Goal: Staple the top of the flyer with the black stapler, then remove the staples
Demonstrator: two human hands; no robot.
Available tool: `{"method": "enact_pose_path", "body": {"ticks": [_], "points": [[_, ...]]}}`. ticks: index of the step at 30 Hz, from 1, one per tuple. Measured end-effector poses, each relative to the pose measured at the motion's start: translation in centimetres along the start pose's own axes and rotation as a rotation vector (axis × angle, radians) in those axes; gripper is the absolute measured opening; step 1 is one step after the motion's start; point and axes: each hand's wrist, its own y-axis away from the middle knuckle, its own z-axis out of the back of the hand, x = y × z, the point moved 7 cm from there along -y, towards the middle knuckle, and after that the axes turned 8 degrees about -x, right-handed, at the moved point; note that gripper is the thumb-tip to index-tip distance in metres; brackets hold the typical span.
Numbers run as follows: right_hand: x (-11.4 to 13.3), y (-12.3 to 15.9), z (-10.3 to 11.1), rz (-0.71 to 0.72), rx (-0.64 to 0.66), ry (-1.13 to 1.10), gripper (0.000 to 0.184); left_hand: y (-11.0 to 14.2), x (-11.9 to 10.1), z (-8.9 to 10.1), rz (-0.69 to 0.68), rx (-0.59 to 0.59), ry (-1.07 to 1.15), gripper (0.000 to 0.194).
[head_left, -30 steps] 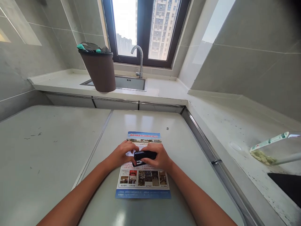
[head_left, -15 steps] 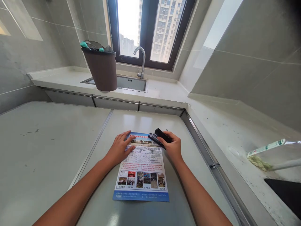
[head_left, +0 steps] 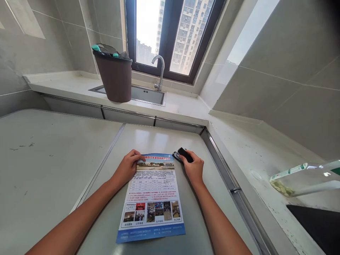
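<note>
A printed flyer [head_left: 152, 191] with a blue bottom band, a table of text and a row of photos lies on the pale table. My left hand [head_left: 129, 164] is closed on its upper left corner, thumb on top and fingers curled round the edge. In my right hand [head_left: 194, 167] is a black stapler [head_left: 185, 154], its jaws apart and pointing left. The stapler's front end sits just beyond the flyer's upper right corner. My palm hides the back of the stapler.
Behind the table [head_left: 58, 148] runs a white counter [head_left: 183, 106] with a brown bin [head_left: 117, 79], a sink [head_left: 148, 95] and a curved faucet [head_left: 160, 71]. On the right counter lie a clear container [head_left: 305, 180] and a black panel [head_left: 313, 226].
My left hand has gone from lying spread on the flyer to gripping its corner. The flyer has shifted left and towards me. The stapler is now off the paper.
</note>
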Motion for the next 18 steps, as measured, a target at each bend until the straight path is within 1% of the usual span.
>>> {"method": "enact_pose_path", "body": {"ticks": [3,5,8,11,13,15,18], "points": [[0.1,0.0,0.0,0.021,0.021,0.013,0.033,-0.3,0.5,1.3,0.07,-0.11,0.134,0.04],[0.5,0.0,-0.1,0.059,0.05,0.042,0.031,-0.4,0.9,2.0,0.121,-0.167,0.217,0.038],[1.4,0.2,-0.4,0.149,0.127,0.111,0.029,-0.5,1.3,2.3,0.17,-0.203,0.313,0.034],[2.4,0.7,-0.9,0.214,0.244,0.103,0.031,-0.5,1.8,2.4,0.215,-0.224,0.349,0.032],[3.0,0.9,-0.8,0.215,0.281,0.058,0.029,-0.5,2.2,2.4,0.256,-0.241,0.353,0.033],[3.5,1.1,-0.6,0.187,0.283,0.021,0.026,-0.3,2.5,2.5,0.299,-0.258,0.354,0.034],[4.5,1.6,-0.6,0.167,0.282,0.056,0.043,-0.3,2.7,2.5,0.331,-0.265,0.355,0.034]]}}
